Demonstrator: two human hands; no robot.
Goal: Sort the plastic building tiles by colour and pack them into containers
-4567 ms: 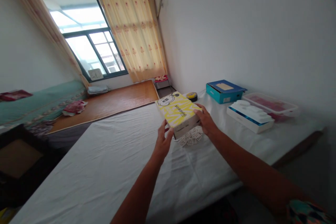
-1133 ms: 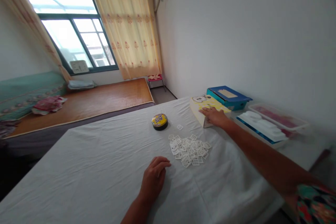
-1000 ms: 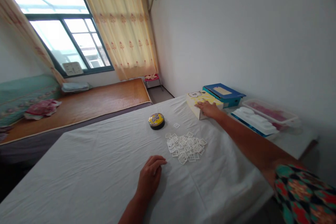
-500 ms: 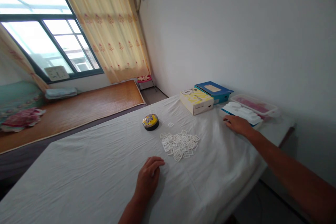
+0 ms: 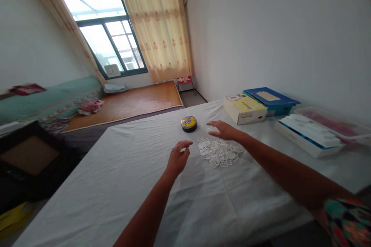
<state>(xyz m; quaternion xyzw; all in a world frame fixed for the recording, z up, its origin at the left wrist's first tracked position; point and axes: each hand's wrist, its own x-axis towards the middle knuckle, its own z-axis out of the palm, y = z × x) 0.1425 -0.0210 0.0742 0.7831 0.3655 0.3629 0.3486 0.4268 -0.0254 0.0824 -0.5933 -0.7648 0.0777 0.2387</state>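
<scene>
A round tin (image 5: 188,124) with a yellow printed top and black side stands on the white-covered table (image 5: 139,170). Between and in front of my hands lies a loose pile of small white square pieces (image 5: 218,152). My left hand (image 5: 177,159) hovers at the pile's left side, thumb and fingers apart and holding nothing. Just behind the pile and to the right of the tin is my right hand (image 5: 222,129), its fingers spread with nothing visible in them. A single white piece (image 5: 209,129) is partly hidden by its fingers.
Against the wall stand a yellow-and-white box (image 5: 245,109), a blue box (image 5: 271,100), a white box with white packaging on top (image 5: 308,135) and a clear plastic container (image 5: 333,123). Beyond the table is a bed with a brown mat (image 5: 139,104). A dark chair (image 5: 31,158) stands at left.
My right hand has left the white box and moved left to behind the pile. My left hand has lifted and moved forward, its fingers opening. The view has swung left.
</scene>
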